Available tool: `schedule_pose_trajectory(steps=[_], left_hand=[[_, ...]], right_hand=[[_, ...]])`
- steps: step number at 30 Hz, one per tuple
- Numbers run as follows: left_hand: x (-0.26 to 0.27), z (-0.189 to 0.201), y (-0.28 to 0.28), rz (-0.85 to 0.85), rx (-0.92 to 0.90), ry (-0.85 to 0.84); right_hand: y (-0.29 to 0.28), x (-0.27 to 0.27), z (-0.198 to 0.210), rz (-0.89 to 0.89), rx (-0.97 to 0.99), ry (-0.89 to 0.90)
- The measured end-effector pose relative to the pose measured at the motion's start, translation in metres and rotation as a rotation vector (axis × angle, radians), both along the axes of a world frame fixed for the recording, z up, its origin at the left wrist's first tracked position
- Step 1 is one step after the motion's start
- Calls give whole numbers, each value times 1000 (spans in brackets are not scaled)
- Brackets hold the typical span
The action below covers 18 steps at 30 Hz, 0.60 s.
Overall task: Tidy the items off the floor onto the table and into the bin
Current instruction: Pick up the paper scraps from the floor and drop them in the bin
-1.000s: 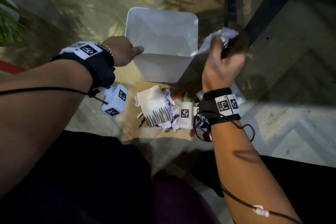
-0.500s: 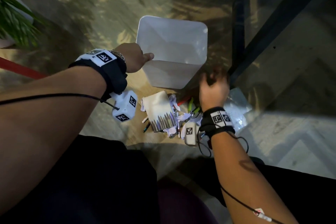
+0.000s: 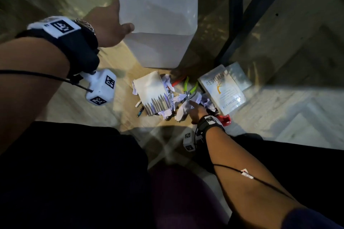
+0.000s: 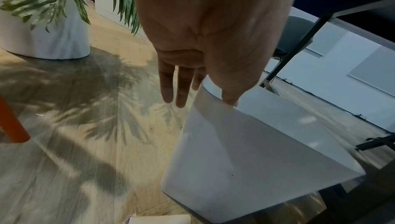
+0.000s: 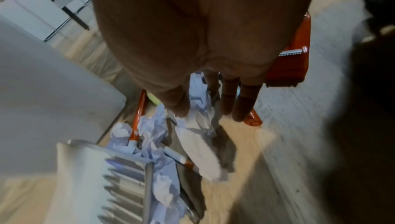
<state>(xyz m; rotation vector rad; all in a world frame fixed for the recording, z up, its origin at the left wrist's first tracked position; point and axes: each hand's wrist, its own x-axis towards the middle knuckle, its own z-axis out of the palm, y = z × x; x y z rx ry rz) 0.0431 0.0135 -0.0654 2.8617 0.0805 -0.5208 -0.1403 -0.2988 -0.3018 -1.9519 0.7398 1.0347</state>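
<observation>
The white bin (image 3: 158, 50) stands on the wooden floor. My left hand (image 3: 121, 15) holds its near left corner, thumb hooked over the rim (image 4: 213, 95) and fingers (image 4: 177, 89) straight down the outside. My right hand (image 3: 192, 105) is low over the floor pile, fingers straight, touching crumpled white paper (image 3: 183, 109) (image 5: 198, 122) without gripping it. Around it lie a white book with a pencil design (image 3: 152, 93), a book titled "Resilient" (image 3: 221, 89), green-handled pliers (image 3: 189, 87), an orange marker (image 5: 138, 114) and a red tape dispenser (image 3: 225, 120) (image 5: 292, 58).
Black table legs (image 3: 247, 16) rise just right of the bin. Loose pens (image 3: 140, 111) lie left of the pile. In the left wrist view a white plant pot (image 4: 42, 33) and an orange leg (image 4: 10, 122) stand to the left, with bare floor between.
My right hand held crumpled paper up beside the bin a second ago. It then came away empty and dropped to the floor pile. The left hand stays on the bin.
</observation>
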Motion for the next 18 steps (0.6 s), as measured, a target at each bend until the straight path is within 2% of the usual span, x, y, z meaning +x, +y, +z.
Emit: schedule_pose_trajectory(steps=[2, 3, 6, 11, 14, 16, 18], left_hand=[[0, 0, 1, 6, 5, -15], [0, 0, 1, 4, 5, -18], [2, 1, 2, 3, 6, -14], [3, 2, 4, 1, -19, 10], [3, 2, 4, 11, -30, 11], [3, 3, 3, 18, -48, 20], [2, 7, 2, 18, -65, 37]], right_hand=[[-1, 3, 6, -106, 48, 54], [-2, 4, 8, -106, 31, 58], [-2, 7, 21, -76, -118, -92], [16, 29, 79, -159, -204, -564], [30, 64, 134, -270, -252, -930], [37, 92, 181, -425, -213, -1130], [46, 121, 229, -462, -150, -1437]])
